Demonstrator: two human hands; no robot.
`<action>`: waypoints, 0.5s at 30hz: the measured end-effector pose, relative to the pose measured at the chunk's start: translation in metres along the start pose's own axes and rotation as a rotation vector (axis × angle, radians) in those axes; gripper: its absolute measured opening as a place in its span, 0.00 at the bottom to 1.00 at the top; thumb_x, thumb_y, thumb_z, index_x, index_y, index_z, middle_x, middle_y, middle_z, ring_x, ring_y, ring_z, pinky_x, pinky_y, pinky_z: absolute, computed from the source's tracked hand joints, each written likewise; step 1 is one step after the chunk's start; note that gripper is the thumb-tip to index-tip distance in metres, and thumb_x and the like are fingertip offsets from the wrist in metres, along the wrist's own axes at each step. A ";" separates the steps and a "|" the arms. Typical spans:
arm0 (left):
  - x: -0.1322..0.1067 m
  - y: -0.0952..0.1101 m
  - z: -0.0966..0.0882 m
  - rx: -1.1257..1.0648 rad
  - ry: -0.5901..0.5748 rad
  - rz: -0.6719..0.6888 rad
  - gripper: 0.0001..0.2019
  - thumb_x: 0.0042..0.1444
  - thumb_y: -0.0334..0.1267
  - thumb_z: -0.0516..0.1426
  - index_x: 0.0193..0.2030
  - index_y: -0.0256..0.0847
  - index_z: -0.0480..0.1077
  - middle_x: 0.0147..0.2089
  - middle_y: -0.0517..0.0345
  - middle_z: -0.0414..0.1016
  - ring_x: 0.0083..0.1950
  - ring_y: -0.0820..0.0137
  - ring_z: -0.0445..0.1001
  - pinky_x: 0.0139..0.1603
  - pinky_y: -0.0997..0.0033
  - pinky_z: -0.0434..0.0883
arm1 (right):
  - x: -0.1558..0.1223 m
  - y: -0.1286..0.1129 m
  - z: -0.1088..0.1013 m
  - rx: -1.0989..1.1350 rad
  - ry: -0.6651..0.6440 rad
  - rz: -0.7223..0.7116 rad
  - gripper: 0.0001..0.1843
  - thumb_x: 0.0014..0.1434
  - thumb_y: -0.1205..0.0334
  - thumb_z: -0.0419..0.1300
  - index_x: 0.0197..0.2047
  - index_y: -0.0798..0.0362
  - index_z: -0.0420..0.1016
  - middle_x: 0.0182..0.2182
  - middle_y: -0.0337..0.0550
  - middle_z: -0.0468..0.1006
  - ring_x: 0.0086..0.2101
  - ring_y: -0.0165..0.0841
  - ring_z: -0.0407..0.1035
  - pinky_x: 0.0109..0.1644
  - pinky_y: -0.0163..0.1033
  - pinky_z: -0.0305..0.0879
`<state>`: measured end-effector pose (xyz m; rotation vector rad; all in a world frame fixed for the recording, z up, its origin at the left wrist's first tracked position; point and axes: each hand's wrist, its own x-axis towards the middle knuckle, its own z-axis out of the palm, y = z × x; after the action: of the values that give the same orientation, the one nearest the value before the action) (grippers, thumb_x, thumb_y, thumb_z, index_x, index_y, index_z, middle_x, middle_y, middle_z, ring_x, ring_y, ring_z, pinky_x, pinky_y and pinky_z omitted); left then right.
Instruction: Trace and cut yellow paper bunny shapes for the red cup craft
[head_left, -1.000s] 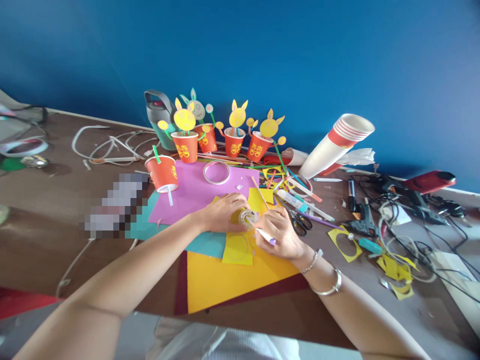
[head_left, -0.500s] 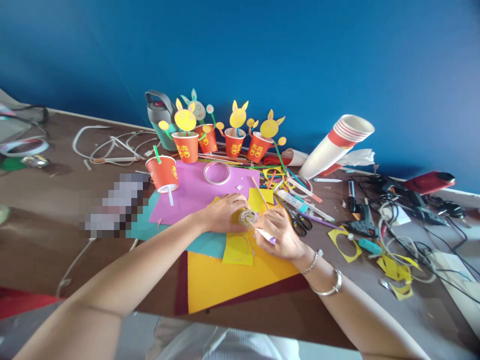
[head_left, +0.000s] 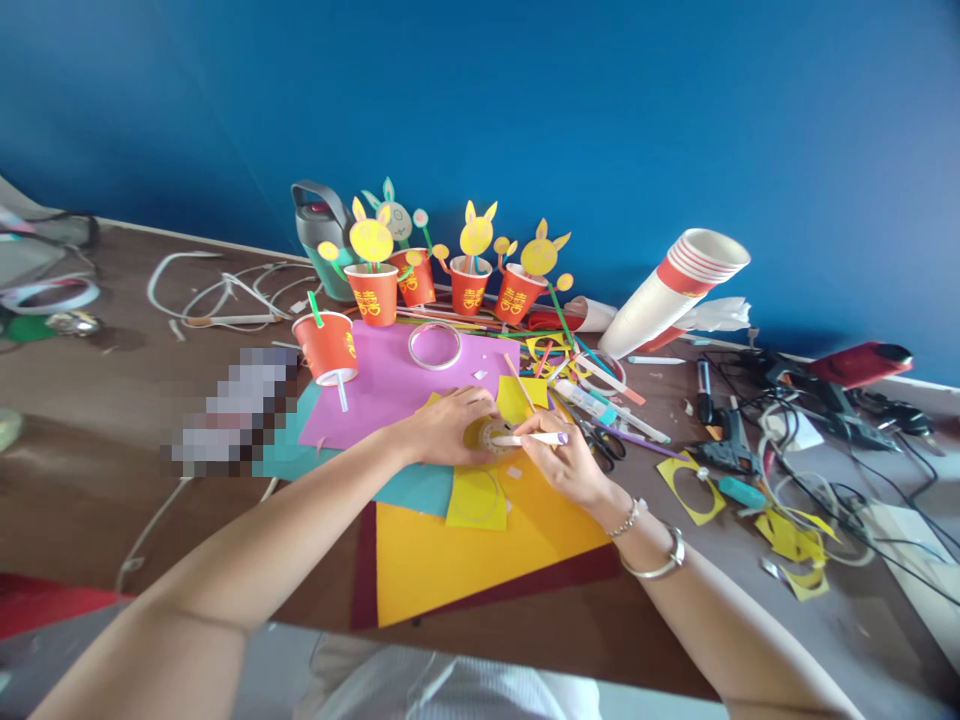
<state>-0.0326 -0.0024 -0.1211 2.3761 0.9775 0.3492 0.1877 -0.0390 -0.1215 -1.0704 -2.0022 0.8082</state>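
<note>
My left hand (head_left: pixel 448 425) rests fingers-down on a small clear tape roll (head_left: pixel 491 436) and holds it against a piece of yellow paper (head_left: pixel 477 497). My right hand (head_left: pixel 564 457) is closed on a white pen with a purple cap (head_left: pixel 536 439), which lies nearly level with its tip at the roll. A pencilled circle shows on the yellow paper just below the roll. Under these lie a large orange-yellow sheet (head_left: pixel 450 560), a teal sheet (head_left: pixel 409 485) and a purple sheet (head_left: pixel 382 385).
Several red paper cups with yellow bunny toppers (head_left: pixel 469 275) stand at the back beside a grey jug (head_left: pixel 319 230). A stack of cups (head_left: pixel 675 285) lies on its side. Scissors (head_left: pixel 604 445), a glue gun (head_left: pixel 724 445), a tape ring (head_left: pixel 433 345), straws, cables and yellow scraps lie around.
My right hand turned the pen from pointing down-right to nearly level, and moved slightly up toward the roll. My left hand stayed on the roll.
</note>
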 end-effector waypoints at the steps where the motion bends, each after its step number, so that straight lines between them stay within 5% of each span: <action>1: 0.000 0.001 -0.001 -0.003 0.002 0.000 0.19 0.52 0.51 0.63 0.46 0.44 0.68 0.48 0.55 0.70 0.52 0.61 0.70 0.52 0.63 0.67 | 0.001 -0.001 -0.001 0.042 -0.010 0.041 0.08 0.62 0.61 0.54 0.32 0.51 0.70 0.25 0.39 0.72 0.27 0.32 0.66 0.34 0.39 0.60; 8: 0.000 0.000 0.000 -0.004 0.017 0.025 0.20 0.52 0.51 0.62 0.48 0.45 0.68 0.48 0.55 0.70 0.52 0.61 0.70 0.52 0.62 0.67 | 0.009 -0.002 -0.001 0.286 -0.042 0.311 0.11 0.59 0.57 0.55 0.28 0.52 0.68 0.20 0.34 0.63 0.22 0.27 0.57 0.24 0.34 0.52; 15: -0.001 -0.005 0.003 0.015 0.032 0.042 0.20 0.51 0.49 0.63 0.48 0.43 0.68 0.49 0.54 0.71 0.52 0.61 0.71 0.53 0.62 0.67 | 0.014 -0.004 -0.005 0.246 -0.047 0.350 0.10 0.59 0.58 0.54 0.28 0.52 0.67 0.18 0.33 0.63 0.19 0.26 0.54 0.22 0.34 0.50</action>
<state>-0.0344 -0.0013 -0.1261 2.4144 0.9485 0.3979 0.1842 -0.0278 -0.1114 -1.2806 -1.7178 1.2369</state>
